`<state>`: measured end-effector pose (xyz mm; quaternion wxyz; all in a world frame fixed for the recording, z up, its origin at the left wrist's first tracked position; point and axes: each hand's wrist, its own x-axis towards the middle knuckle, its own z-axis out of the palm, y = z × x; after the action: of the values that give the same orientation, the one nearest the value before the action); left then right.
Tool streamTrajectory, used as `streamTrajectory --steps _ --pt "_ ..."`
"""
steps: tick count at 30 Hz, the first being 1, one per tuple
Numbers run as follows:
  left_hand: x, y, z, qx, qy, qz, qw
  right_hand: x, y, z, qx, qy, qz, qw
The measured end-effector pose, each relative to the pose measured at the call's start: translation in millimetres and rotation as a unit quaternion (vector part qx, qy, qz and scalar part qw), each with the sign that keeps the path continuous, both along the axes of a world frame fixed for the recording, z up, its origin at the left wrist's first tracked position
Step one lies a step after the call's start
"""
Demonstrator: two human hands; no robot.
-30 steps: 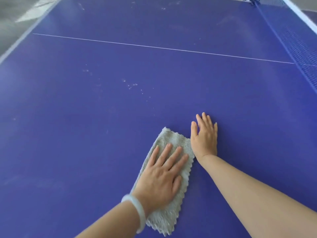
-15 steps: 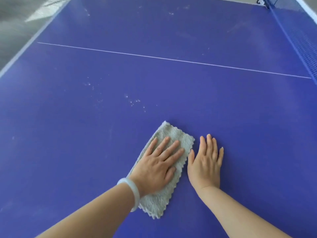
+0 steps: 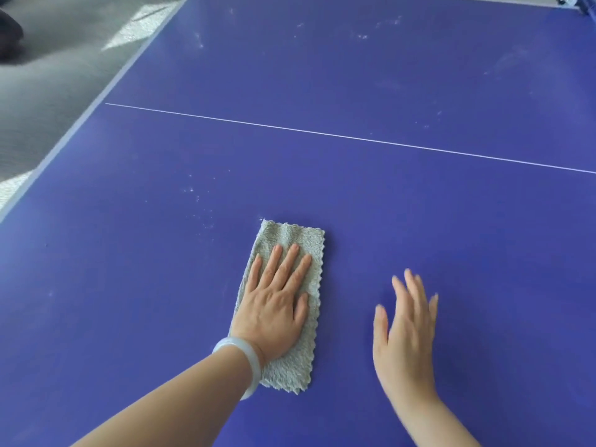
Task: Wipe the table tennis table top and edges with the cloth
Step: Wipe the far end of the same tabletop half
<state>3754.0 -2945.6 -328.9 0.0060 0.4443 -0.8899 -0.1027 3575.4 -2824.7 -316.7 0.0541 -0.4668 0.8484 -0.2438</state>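
Head view, left hand [image 3: 274,312] fingers spread flat on cloth [image 3: 287,304], right hand [image 3: 404,337] fingers straight.

The table tennis table top [image 3: 419,221] is a deep violet-blue all over. It is crossed by one thin white line [image 3: 322,132], bordered along its left side by a pale grey-white edge band [image 3: 80,117], and dotted here and there with whitish specks [image 3: 193,190]. The cloth [image 3: 290,235] is a plain pale grey-green with no print, its fluffy pile faintly ribbed and its rim cut in a small zigzag. The bangle [image 3: 248,353] is milky white, and the floor [image 3: 48,91] is grey with bright white patches.
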Motion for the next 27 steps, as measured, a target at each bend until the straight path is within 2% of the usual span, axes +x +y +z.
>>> streamTrajectory --steps 2,6,9,13,18,20,22,24,27 --pt "0.4 0.2 2.0 0.005 0.001 -0.002 1.000 -16.8 -52.0 7.8 0.008 -0.010 -0.006 1.000" --pt "-0.7 0.5 2.8 0.010 -0.004 -0.002 1.000 -28.8 -138.0 2.5 0.075 -0.073 -0.087 0.991" --pt "-0.7 -0.7 4.8 0.024 0.002 -0.005 1.000 -17.5 -155.8 -10.4 0.088 -0.033 -0.137 0.986" --pt "-1.3 1.3 2.4 0.016 0.015 -0.024 0.999 -16.1 -157.2 -19.1 0.089 -0.001 -0.148 0.985" --pt "-20.4 -41.7 -5.3 -0.006 0.023 -0.181 0.983 -15.5 -161.2 -21.2 0.100 0.017 -0.171 0.980" --pt "-34.7 -78.8 -3.8 -0.008 0.006 -0.196 0.980 -16.5 -161.1 -20.6 0.092 0.020 -0.176 0.980" --pt "-35.3 -126.5 -1.3 -0.027 0.000 -0.133 0.991 -16.3 -160.9 -21.0 0.099 0.033 -0.176 0.979" --pt "-11.0 -170.8 -1.4 -0.024 -0.011 -0.028 0.999 -16.4 -160.7 -22.6 0.117 0.048 -0.176 0.976" --pt "44.5 -185.6 0.6 -0.013 -0.001 0.084 0.996 -15.2 -160.5 -22.3 0.130 0.054 -0.175 0.974"
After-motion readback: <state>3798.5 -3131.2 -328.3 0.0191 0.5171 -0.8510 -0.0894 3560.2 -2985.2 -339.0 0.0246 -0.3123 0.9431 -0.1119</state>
